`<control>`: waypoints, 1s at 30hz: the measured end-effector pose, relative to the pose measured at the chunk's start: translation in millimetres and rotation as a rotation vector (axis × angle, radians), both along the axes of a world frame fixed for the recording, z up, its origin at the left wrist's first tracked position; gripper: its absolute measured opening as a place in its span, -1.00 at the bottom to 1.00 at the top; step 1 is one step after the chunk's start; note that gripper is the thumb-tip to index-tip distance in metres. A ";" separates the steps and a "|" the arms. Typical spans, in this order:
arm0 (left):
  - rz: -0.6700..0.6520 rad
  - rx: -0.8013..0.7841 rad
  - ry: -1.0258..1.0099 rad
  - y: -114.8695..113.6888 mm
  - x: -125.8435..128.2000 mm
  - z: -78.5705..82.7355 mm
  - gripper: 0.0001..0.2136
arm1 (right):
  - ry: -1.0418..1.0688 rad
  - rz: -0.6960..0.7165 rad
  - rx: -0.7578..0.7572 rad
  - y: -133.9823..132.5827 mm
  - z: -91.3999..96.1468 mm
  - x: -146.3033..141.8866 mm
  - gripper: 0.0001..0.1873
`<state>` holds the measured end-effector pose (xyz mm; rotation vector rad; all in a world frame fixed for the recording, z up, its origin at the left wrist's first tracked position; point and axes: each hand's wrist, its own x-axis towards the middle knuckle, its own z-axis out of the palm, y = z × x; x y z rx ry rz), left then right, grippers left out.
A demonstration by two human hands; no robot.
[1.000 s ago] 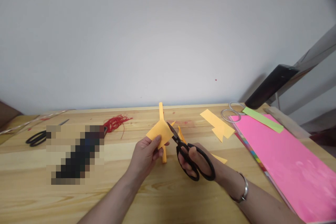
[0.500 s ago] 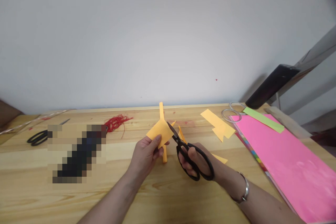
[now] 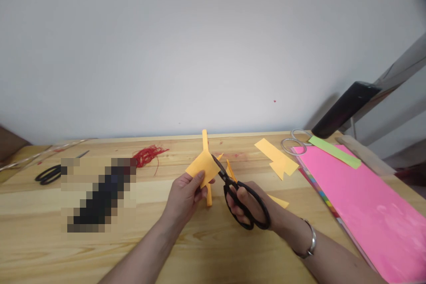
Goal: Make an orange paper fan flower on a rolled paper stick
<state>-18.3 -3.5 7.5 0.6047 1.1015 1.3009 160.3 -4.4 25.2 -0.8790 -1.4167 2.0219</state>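
My left hand (image 3: 188, 193) pinches a small piece of orange paper (image 3: 203, 166), thumb on top and fingers underneath. In my right hand (image 3: 246, 204) is a pair of black-handled scissors (image 3: 251, 206), its blades at the paper's right edge. A narrow orange paper strip or tube (image 3: 205, 140) lies beneath the held piece, its middle hidden by the paper and my fingers. Thin orange offcuts (image 3: 231, 171) lie beside the blades, and another orange scrap (image 3: 278, 201) shows behind my right wrist.
Orange paper pieces (image 3: 276, 157) lie right of centre. Pink paper (image 3: 362, 204) tops a stack at the right, near a green strip (image 3: 334, 152), pale rings (image 3: 293, 146) and a black cylinder (image 3: 346, 108). Red string (image 3: 148, 156) and other scissors (image 3: 49, 175) lie left, beside a blurred-out dark object (image 3: 96, 199).
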 end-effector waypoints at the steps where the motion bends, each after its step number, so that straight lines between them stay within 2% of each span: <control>1: 0.001 0.001 0.005 0.0 0.0 0.1 -0.77 | -0.003 -0.006 -0.009 -0.2 1.0 -0.3 -0.36; 21: -0.001 0.002 0.006 0.7 -1.0 -2.1 -0.78 | -0.036 -0.051 -0.096 1.8 1.3 -2.8 -0.34; 30: 0.010 -0.011 0.005 0.4 0.8 0.7 -0.76 | 0.071 -0.004 0.019 1.6 -9.5 2.2 -0.37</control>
